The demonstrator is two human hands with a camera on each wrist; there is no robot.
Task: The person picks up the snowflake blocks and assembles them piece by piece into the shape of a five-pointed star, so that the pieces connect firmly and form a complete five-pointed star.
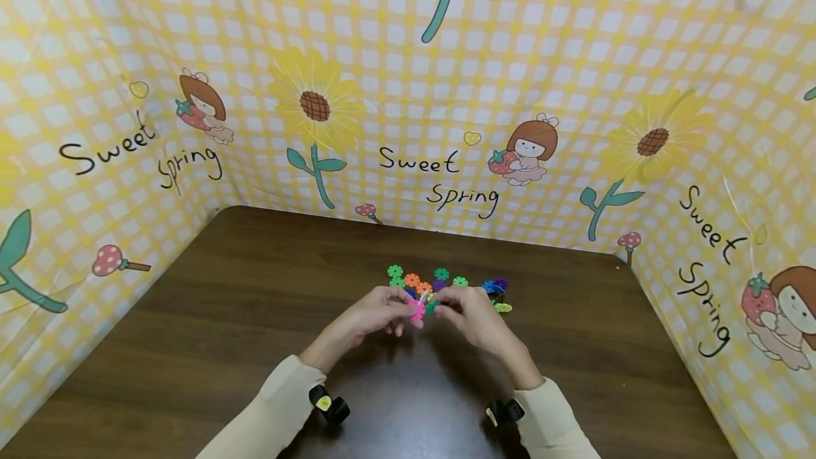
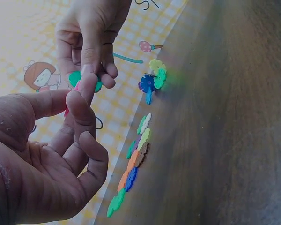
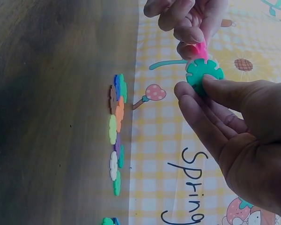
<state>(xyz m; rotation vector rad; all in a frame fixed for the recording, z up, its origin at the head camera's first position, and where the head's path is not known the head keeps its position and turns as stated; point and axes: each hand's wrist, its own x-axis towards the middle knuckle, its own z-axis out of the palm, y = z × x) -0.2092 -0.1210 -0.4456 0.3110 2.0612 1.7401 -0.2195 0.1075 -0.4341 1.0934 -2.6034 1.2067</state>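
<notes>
Above the table, my left hand [image 1: 381,312] pinches a pink notched plastic disc [image 1: 417,310] between thumb and fingers. My right hand [image 1: 473,314] pinches a green notched disc [image 3: 200,75], its thumb lying across the flat face. In the right wrist view the pink disc [image 3: 201,49] meets the green one's rim at an angle; whether their slots are engaged cannot be told. Fingertips cover much of the pink disc in the left wrist view, where the green disc [image 2: 75,78] shows behind them.
Beyond the hands lie loose notched discs, among them orange [image 1: 412,280], green [image 1: 395,271] and purple [image 1: 440,284] ones. A cluster with blue discs [image 1: 491,287] sits to their right. Checked cloth [image 1: 408,105] rises around the brown table [image 1: 306,246].
</notes>
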